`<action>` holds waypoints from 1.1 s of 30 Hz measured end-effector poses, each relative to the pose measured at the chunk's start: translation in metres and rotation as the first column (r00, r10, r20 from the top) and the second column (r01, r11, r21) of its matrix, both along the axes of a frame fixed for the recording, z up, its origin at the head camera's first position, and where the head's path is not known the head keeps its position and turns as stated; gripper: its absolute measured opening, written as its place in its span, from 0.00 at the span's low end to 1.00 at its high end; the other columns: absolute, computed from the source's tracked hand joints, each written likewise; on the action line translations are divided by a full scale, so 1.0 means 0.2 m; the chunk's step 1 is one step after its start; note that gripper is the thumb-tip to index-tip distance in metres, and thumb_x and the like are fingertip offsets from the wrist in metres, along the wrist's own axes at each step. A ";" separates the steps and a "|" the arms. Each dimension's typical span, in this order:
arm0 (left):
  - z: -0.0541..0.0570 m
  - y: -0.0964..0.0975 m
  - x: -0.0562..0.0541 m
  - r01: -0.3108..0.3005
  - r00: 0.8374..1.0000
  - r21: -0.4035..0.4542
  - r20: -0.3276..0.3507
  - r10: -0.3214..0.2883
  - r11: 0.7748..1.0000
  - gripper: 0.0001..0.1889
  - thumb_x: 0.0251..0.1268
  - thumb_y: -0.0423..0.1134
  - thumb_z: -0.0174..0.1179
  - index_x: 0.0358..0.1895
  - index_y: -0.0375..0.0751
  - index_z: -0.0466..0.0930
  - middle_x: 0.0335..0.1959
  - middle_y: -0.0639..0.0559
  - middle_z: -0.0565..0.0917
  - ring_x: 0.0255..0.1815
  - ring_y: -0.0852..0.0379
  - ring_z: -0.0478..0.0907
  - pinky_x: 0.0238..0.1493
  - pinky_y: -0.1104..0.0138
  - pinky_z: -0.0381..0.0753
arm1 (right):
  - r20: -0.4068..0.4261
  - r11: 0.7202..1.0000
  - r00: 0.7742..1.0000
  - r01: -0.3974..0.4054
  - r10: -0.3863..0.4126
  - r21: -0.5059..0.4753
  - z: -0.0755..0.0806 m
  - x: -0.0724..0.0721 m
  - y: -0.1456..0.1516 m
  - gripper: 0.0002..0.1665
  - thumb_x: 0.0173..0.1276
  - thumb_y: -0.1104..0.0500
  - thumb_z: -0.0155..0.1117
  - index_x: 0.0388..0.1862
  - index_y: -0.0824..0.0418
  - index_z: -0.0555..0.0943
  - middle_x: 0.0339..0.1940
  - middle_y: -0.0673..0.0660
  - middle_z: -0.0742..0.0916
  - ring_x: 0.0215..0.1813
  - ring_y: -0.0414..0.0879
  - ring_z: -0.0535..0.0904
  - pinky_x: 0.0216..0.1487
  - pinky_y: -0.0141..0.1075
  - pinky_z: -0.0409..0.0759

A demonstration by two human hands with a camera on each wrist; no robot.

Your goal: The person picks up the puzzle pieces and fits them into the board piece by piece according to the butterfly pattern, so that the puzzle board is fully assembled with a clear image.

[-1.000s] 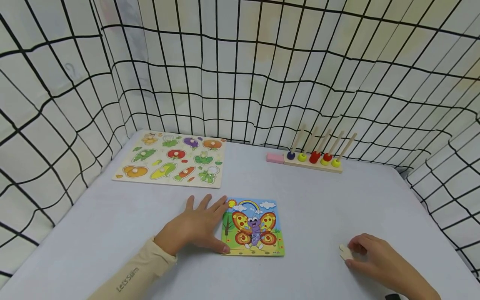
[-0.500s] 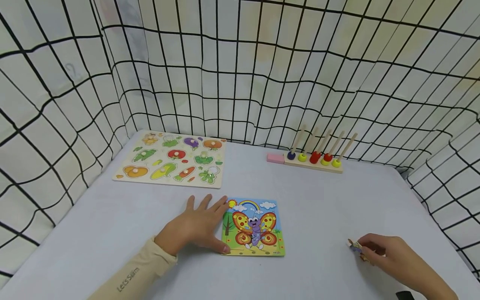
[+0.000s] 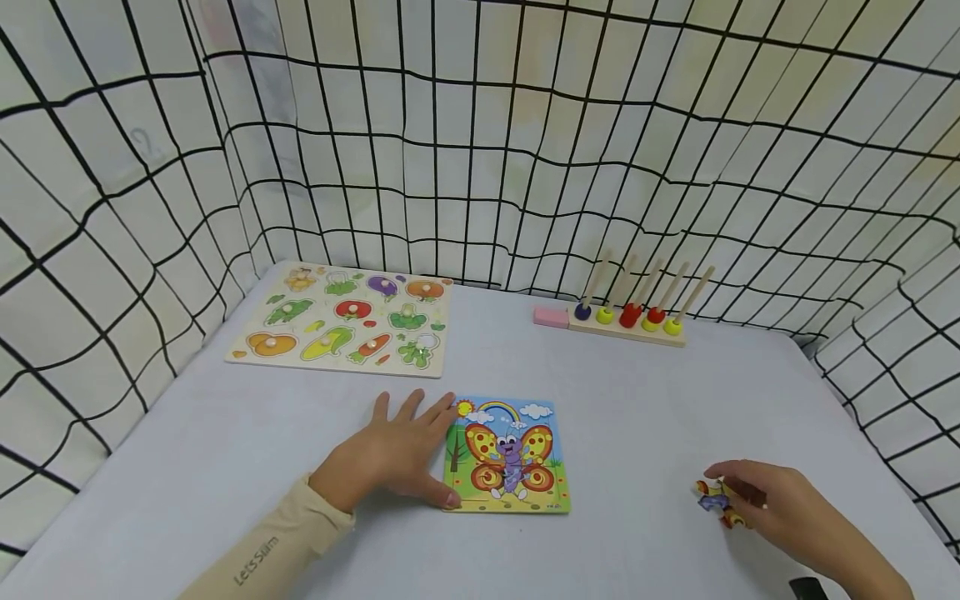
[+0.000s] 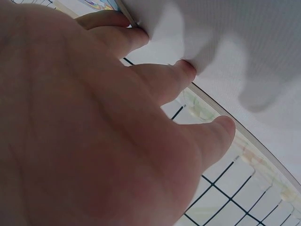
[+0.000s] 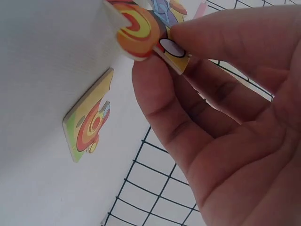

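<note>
My right hand pinches a jigsaw puzzle piece between thumb and fingers at the right of the table. In the right wrist view, this piece shows an orange-and-yellow swirl and a bit of purple. Another puzzle piece lies apart from the hand on the white cloth in that view; I cannot pick it out in the head view. With fingers spread, my left hand rests by the left edge of a square butterfly picture board, thumb on its lower-left corner. The left wrist view shows the left palm.
A wooden vegetable puzzle board lies at the back left. Toward the back right stands a peg stacker with coloured beads, a pink block at its left end. Black wire grid and white sheeting enclose the sides and back.
The right hand has shifted slightly right and turned its puzzle piece over, from the bare wood side to the printed side. The left hand and the butterfly board have kept still.
</note>
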State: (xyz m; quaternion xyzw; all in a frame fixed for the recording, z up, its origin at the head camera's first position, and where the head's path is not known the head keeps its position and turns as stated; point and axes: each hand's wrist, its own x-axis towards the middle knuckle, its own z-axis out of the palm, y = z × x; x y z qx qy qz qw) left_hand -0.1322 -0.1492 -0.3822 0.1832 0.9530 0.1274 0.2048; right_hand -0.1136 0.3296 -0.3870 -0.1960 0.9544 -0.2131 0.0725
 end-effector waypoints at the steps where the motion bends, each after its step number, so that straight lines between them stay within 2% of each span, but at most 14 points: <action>1: 0.00 0.00 0.00 0.001 1.000 0.000 0.000 -0.001 1.000 0.62 0.50 0.66 0.80 0.85 0.39 0.60 0.88 0.44 0.54 0.86 0.29 0.45 0.76 0.24 0.36 | 0.002 1.000 1.000 -0.001 0.001 -0.002 0.00 0.00 0.00 0.17 0.66 0.73 0.73 0.52 0.61 0.88 0.45 0.49 0.91 0.37 0.32 0.79 0.36 0.31 0.85; 4: 0.00 0.00 0.00 0.001 1.000 0.005 0.000 -0.001 1.000 0.62 0.50 0.66 0.80 0.85 0.39 0.60 0.88 0.44 0.54 0.86 0.29 0.45 0.76 0.24 0.36 | -0.017 1.000 1.000 -0.007 0.007 -0.011 0.00 0.00 -0.01 0.17 0.66 0.74 0.74 0.50 0.59 0.88 0.47 0.49 0.91 0.38 0.33 0.79 0.37 0.31 0.85; 8: 0.01 0.00 0.00 0.001 1.000 0.010 -0.003 -0.001 1.000 0.62 0.51 0.65 0.80 0.84 0.39 0.61 0.88 0.43 0.54 0.86 0.29 0.46 0.76 0.24 0.36 | -0.045 0.999 0.999 0.000 -0.001 -0.034 0.02 0.00 -0.02 0.16 0.64 0.74 0.75 0.46 0.57 0.86 0.42 0.46 0.90 0.35 0.34 0.79 0.34 0.31 0.85; 14: 0.01 0.00 0.00 0.000 1.000 0.017 -0.007 0.000 1.000 0.61 0.51 0.65 0.81 0.84 0.39 0.61 0.88 0.43 0.54 0.86 0.29 0.46 0.76 0.24 0.36 | -0.027 0.995 0.999 0.025 -0.028 -0.099 0.04 -0.01 -0.08 0.11 0.69 0.70 0.73 0.42 0.57 0.83 0.35 0.43 0.88 0.32 0.35 0.80 0.32 0.32 0.85; 21: 0.00 0.00 0.00 -0.001 1.000 0.016 -0.007 0.001 1.000 0.62 0.50 0.66 0.80 0.84 0.39 0.60 0.88 0.43 0.54 0.85 0.28 0.46 0.76 0.24 0.36 | -0.055 0.983 0.998 -0.029 0.019 -0.184 0.06 -0.02 -0.15 0.11 0.71 0.69 0.73 0.39 0.57 0.80 0.37 0.45 0.89 0.33 0.37 0.82 0.32 0.32 0.85; 24: 0.00 0.00 0.00 -0.003 1.000 0.018 -0.008 0.003 1.000 0.62 0.50 0.65 0.81 0.84 0.39 0.60 0.88 0.43 0.55 0.85 0.28 0.47 0.76 0.24 0.36 | -0.017 0.976 0.999 -0.038 0.036 -0.214 0.06 -0.04 -0.19 0.10 0.72 0.69 0.72 0.42 0.58 0.80 0.41 0.50 0.90 0.35 0.38 0.83 0.36 0.32 0.86; 27: 0.00 0.00 0.01 -0.006 1.000 0.015 -0.006 0.006 1.000 0.62 0.50 0.65 0.81 0.85 0.39 0.60 0.88 0.43 0.55 0.85 0.28 0.47 0.76 0.24 0.36 | 0.003 0.970 0.997 -0.074 0.077 -0.231 0.06 -0.06 -0.23 0.13 0.73 0.70 0.72 0.53 0.62 0.82 0.43 0.51 0.88 0.38 0.38 0.84 0.39 0.31 0.88; 30: 0.00 0.00 0.01 -0.007 1.000 0.012 -0.005 0.007 1.000 0.62 0.51 0.65 0.80 0.85 0.39 0.60 0.88 0.43 0.55 0.85 0.28 0.46 0.76 0.24 0.36 | -0.038 0.962 0.989 -0.147 0.141 -0.232 0.06 -0.08 -0.26 0.20 0.72 0.71 0.71 0.61 0.63 0.84 0.44 0.49 0.87 0.40 0.39 0.83 0.41 0.31 0.88; 33: 0.00 0.00 0.01 -0.007 1.000 0.011 -0.007 0.007 1.000 0.62 0.51 0.65 0.80 0.85 0.39 0.60 0.88 0.43 0.55 0.85 0.28 0.46 0.76 0.24 0.36 | -0.074 0.950 0.979 -0.204 0.192 -0.237 0.07 -0.09 -0.30 0.20 0.72 0.72 0.71 0.61 0.62 0.87 0.45 0.46 0.88 0.41 0.39 0.82 0.42 0.31 0.88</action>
